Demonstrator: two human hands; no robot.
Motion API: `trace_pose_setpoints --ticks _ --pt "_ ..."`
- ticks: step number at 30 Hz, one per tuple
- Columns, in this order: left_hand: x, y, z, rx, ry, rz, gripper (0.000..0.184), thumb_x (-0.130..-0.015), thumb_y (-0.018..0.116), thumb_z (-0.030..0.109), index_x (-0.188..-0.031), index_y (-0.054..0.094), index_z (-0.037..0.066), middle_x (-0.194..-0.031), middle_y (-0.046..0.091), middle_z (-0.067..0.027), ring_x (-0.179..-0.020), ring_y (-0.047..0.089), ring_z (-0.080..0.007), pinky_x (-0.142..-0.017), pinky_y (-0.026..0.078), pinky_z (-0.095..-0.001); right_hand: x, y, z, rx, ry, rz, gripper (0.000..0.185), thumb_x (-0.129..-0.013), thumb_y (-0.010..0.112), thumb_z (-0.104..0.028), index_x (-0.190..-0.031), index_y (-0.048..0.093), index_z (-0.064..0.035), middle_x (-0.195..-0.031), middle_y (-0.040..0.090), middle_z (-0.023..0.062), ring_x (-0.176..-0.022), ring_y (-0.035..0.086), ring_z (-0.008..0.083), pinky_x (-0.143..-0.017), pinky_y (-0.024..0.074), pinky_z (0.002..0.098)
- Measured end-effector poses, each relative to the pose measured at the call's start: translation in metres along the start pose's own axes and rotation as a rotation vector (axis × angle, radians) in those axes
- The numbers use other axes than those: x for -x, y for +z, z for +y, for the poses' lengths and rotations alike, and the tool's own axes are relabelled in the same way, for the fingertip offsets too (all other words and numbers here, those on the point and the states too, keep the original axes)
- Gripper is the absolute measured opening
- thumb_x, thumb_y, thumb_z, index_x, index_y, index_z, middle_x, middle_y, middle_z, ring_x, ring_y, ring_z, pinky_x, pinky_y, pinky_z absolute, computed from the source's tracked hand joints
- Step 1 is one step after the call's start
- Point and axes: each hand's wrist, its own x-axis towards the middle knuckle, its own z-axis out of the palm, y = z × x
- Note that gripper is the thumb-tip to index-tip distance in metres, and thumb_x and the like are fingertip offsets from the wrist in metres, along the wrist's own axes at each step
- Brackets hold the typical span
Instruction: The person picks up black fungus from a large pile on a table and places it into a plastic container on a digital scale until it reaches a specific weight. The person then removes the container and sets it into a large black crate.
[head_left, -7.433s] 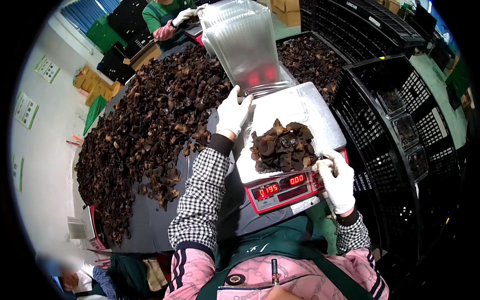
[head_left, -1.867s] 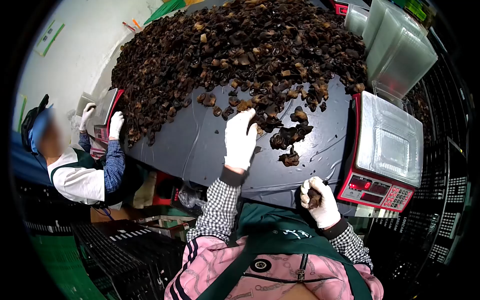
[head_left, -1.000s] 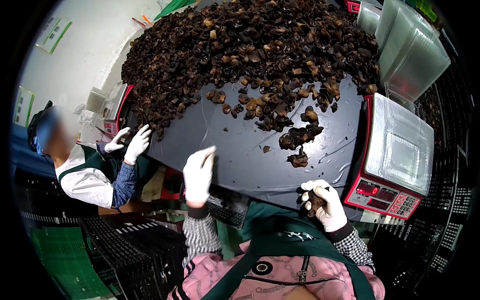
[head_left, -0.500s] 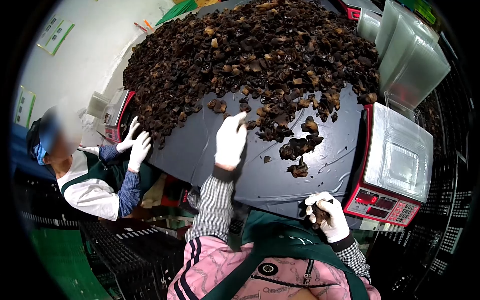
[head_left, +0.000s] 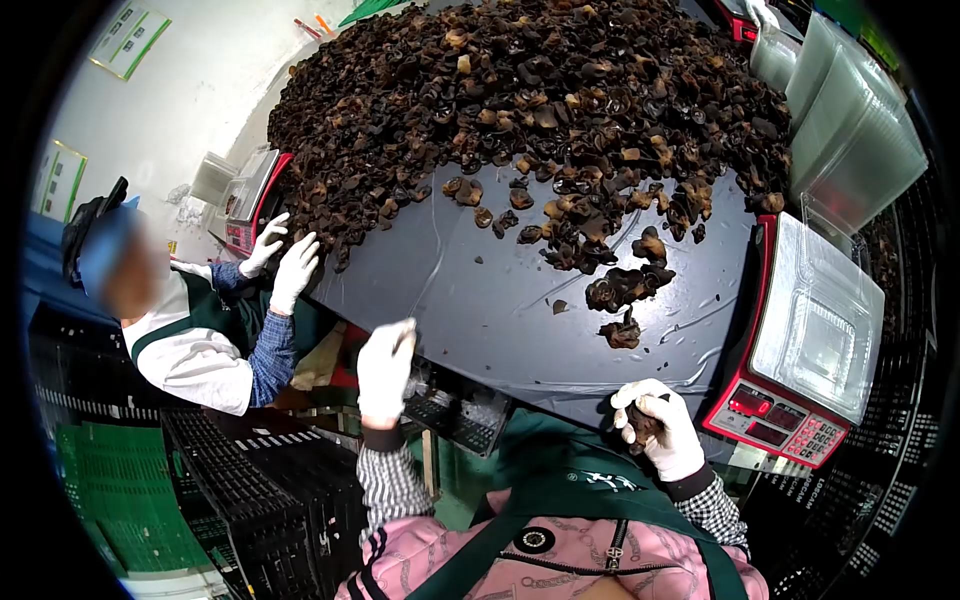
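A large heap of dark brown wood ear mushrooms (head_left: 540, 100) covers the far part of the table (head_left: 480, 300), and loose pieces lie nearer to me. My right hand (head_left: 660, 430), in a white glove, is closed around wood ear mushrooms (head_left: 642, 428) at the table's front edge. My left hand (head_left: 386, 372), also gloved in white, is just off the front edge, left of my body. Its fingers are pressed together; whatever may be between them cannot be made out. A black crate (head_left: 455, 410) shows below the table edge beside it.
At right stands a red scale (head_left: 770, 420) with a clear plastic tray (head_left: 810, 330) on top. Stacked clear containers (head_left: 860, 130) are behind it. To the left, a co-worker's gloved hands (head_left: 293, 270) are at the heap near another scale (head_left: 250, 205). Black crates (head_left: 250, 500) stand lower left.
My left hand has drawn back from the loose mushrooms, down and left past the table edge. My right hand keeps its hold on its mushrooms. The view has shifted slightly.
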Motion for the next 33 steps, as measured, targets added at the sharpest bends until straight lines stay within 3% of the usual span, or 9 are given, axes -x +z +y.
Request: trace_pose_setpoints --ticks 5,9,12,14,17,20,26,29,33 --pt "-0.139 0.083 0.005 -0.19 0.471 0.196 0.025 -0.089 0.07 0.007 -0.113 0.074 0.005 -0.117 0.07 -0.0169 -0.112 0.066 -0.0338 -0.096 0.054 -0.0416 0.008 -0.005 0.001 -0.001 -0.042 0.018 0.02 -0.097 0.06 -0.012 -0.11 0.066 0.0027 -0.109 0.071 0.0169 -0.085 0.069 0.0223 -0.063 0.0553 0.0288" --pt "-0.213 0.119 0.023 -0.386 0.347 -0.011 0.044 -0.081 0.068 0.002 -0.124 0.072 0.012 -0.137 0.06 -0.0268 -0.12 0.06 -0.0422 -0.106 0.05 -0.0435 0.019 0.001 -0.007 0.001 -0.085 0.074 0.022 -0.097 0.061 -0.012 -0.11 0.065 0.0045 -0.108 0.071 0.0178 -0.084 0.069 0.0223 -0.063 0.0557 0.0286" --pt "-0.243 0.142 -0.017 -0.104 0.282 -0.136 0.041 -0.082 0.063 0.001 -0.121 0.073 0.01 -0.13 0.067 -0.0194 -0.121 0.063 -0.0339 -0.105 0.05 -0.0399 0.02 -0.006 -0.007 0.0 -0.106 0.073 0.024 -0.097 0.061 -0.013 -0.111 0.065 0.0051 -0.108 0.071 0.0176 -0.084 0.069 0.022 -0.063 0.0556 0.0285" --pt "-0.229 0.133 -0.008 0.053 0.261 0.023 0.029 -0.086 0.056 -0.003 -0.106 0.077 0.004 -0.108 0.075 -0.0137 -0.103 0.071 -0.0287 -0.095 0.055 -0.0357 0.018 -0.006 -0.006 -0.001 -0.122 0.068 0.026 -0.096 0.061 -0.015 -0.113 0.065 0.0048 -0.109 0.072 0.0171 -0.084 0.069 0.0218 -0.063 0.0554 0.0284" --pt "-0.201 0.119 -0.001 0.249 0.195 0.093 0.028 -0.091 0.057 0.0 -0.111 0.076 0.003 -0.108 0.076 -0.0096 -0.092 0.071 -0.0209 -0.089 0.056 -0.032 0.009 -0.001 -0.005 -0.035 -0.058 0.073 0.031 -0.096 0.061 -0.016 -0.12 0.063 0.004 -0.112 0.072 0.0165 -0.084 0.07 0.0217 -0.062 0.055 0.0281" --pt "-0.16 0.093 0.028 0.736 -0.054 -0.143 0.029 -0.096 0.058 0.003 -0.122 0.07 -0.003 -0.106 0.074 -0.008 -0.081 0.063 -0.0098 -0.077 0.054 -0.0246 -0.002 0.011 -0.007 0.01 0.021 0.051 0.053 -0.094 0.062 -0.019 -0.142 0.052 0.0008 -0.124 0.07 0.0182 -0.093 0.072 0.025 -0.065 0.0563 0.0279" --pt "-0.036 0.075 0.15 0.647 0.291 -0.655 0.027 -0.092 0.059 0.005 -0.114 0.075 0.004 -0.114 0.074 -0.0134 -0.099 0.073 -0.0242 -0.091 0.058 -0.0344 -0.015 0.032 -0.009 -0.153 0.091 -0.11 0.084 -0.088 0.059 -0.017 -0.164 0.023 -0.014 -0.153 0.047 0.0205 -0.115 0.066 0.0311 -0.065 0.0557 0.0304" --pt "-0.008 0.099 0.159 0.41 0.909 -0.569 0.032 -0.092 0.067 0.01 -0.123 0.072 0.006 -0.122 0.071 -0.0152 -0.112 0.069 -0.0299 -0.093 0.058 -0.0393 -0.015 0.023 -0.001 -0.192 0.046 -0.109 0.084 -0.088 0.058 -0.02 -0.164 0.023 -0.0141 -0.147 0.052 0.0173 -0.112 0.067 0.0312 -0.063 0.0534 0.0287" --pt "-0.039 0.08 0.171 0.622 0.718 -0.583 0.034 -0.092 0.07 0.013 -0.124 0.071 0.005 -0.123 0.072 -0.0167 -0.114 0.069 -0.0322 -0.098 0.057 -0.0386 -0.011 0.009 0.0 -0.17 0.039 -0.087 0.07 -0.091 0.059 -0.025 -0.156 0.039 -0.009 -0.138 0.058 0.0162 -0.109 0.067 0.0301 -0.056 0.0484 0.0255"
